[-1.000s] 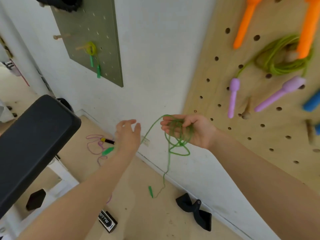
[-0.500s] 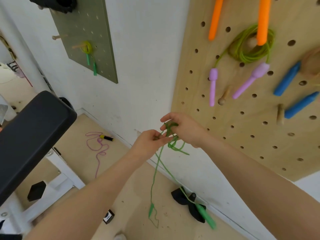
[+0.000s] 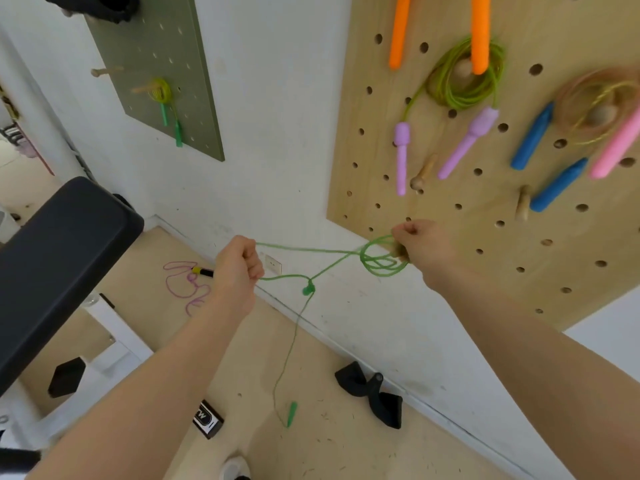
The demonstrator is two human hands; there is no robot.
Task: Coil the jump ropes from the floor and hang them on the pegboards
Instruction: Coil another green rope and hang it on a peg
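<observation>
Coiling is under way: the right hand (image 3: pixel 424 249) grips a small coil of thin green jump rope (image 3: pixel 379 259) near the lower left corner of the wooden pegboard (image 3: pixel 450 216), while the left hand (image 3: pixel 239 268) pinches its taut strand. The tail hangs toward the floor; next, loop that slack onto the coil.

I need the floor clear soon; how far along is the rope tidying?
Done: coiled ropes hang on the wooden pegboard and one on the green pegboard. In hand: the green rope, loops in the right hand, a strand pulled by the left hand, its handle dangling. Left: the purple rope on the floor.
</observation>
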